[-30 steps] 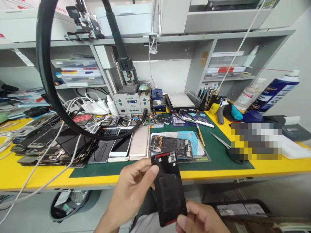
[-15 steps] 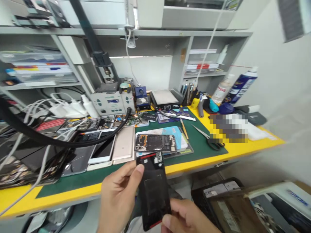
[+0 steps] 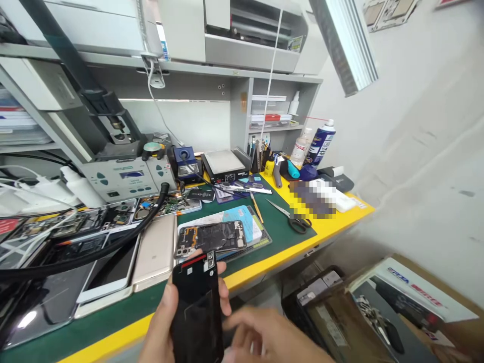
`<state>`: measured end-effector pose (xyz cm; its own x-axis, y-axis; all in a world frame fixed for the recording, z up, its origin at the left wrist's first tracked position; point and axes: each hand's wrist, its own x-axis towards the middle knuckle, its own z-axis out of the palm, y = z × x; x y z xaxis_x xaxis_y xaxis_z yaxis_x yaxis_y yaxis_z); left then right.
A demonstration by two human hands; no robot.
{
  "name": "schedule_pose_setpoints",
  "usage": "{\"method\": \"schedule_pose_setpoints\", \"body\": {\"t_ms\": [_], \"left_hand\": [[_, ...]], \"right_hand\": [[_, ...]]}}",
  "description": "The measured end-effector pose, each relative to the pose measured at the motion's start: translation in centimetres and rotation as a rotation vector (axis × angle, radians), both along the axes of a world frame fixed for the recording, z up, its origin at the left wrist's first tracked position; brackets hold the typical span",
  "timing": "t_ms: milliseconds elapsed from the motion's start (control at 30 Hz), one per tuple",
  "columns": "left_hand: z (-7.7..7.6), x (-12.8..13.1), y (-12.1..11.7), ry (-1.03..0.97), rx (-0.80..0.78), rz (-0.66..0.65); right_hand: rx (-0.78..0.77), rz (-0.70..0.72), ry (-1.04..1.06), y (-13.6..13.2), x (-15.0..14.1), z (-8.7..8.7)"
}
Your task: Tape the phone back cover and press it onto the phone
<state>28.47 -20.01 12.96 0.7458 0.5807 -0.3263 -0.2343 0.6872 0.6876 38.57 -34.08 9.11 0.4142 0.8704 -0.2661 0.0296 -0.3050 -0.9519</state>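
My left hand (image 3: pixel 161 315) is closed around a black phone back cover (image 3: pixel 196 310), its thumb on the left edge and fingertips showing past the right edge. The cover has a camera ring at its upper right corner and a red strip along the top; its lower end runs out of view. At the cover's lower right side is my right hand (image 3: pixel 270 333), fingers bent and smeared by motion, so whether it grips the edge is unclear. Just beyond the cover, an opened phone (image 3: pixel 212 238) with bared inner parts lies on a white and blue packet (image 3: pixel 245 222).
Scissors (image 3: pixel 291 219) and a tweezers-like yellow tool (image 3: pixel 256 207) lie on the green mat (image 3: pixel 282 232). Several phones, including a gold one (image 3: pixel 155 252), line the left, crossed by a thick black hose (image 3: pixel 124 247). An open cardboard box (image 3: pixel 340 312) stands below the table edge, right.
The view has turned to the right. My left hand has shifted from pinching the cover's upper left edge to cradling it from behind. My right hand has moved from its bottom corner to its side.
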Motion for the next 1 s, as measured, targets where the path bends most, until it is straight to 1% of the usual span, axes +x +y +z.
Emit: {"method": "schedule_pose_setpoints", "body": {"t_ms": [33, 100, 167, 200, 267, 367, 433, 500, 667, 733, 900, 1000], "left_hand": [[-0.5, 0.2, 0.2, -0.027, 0.037, 0.0], [-1.3, 0.4, 0.2, -0.055, 0.098, 0.0], [-1.5, 0.4, -0.3, -0.044, 0.142, 0.022], [-1.5, 0.4, -0.6, -0.026, 0.16, 0.05], [-1.4, 0.4, -1.4, 0.018, 0.19, 0.116], [-1.3, 0.3, -2.0, 0.032, 0.216, 0.181], [-1.3, 0.0, -2.1, 0.028, 0.232, 0.216], [-1.2, -0.2, -2.1, 0.038, 0.244, 0.246], [-1.0, -0.4, -2.1, 0.034, 0.157, 0.242], [-1.1, -0.4, -2.2, 0.039, 0.153, 0.255], [-1.2, -0.4, -2.0, 0.08, 0.255, 0.294], [-1.2, -0.4, -1.9, 0.09, 0.325, 0.292]], "right_hand": [[0.015, -0.062, -0.037, -0.2, 0.3, 0.8], [0.113, -0.192, -0.153, -0.2, 0.8, 2.7], [0.304, -0.266, -0.365, 0.4, 0.8, 4.4], [0.389, -0.273, -0.476, 0.9, 0.7, 5.0], [0.529, -0.284, -0.673, 2.2, 0.3, 5.5], [0.651, -0.313, -0.831, 4.1, -0.5, 5.2], [0.68, -0.341, -0.86, 4.9, -0.9, 5.1], [0.678, -0.354, -0.866, 5.2, -1.1, 5.2], [0.691, -0.325, -0.903, 5.2, -0.9, 5.8], [0.702, -0.308, -0.91, 5.2, -0.8, 5.9], [0.653, -0.279, -0.911, 5.0, -0.7, 5.7], [0.608, -0.241, -0.971, 4.8, -0.4, 5.8]]}}
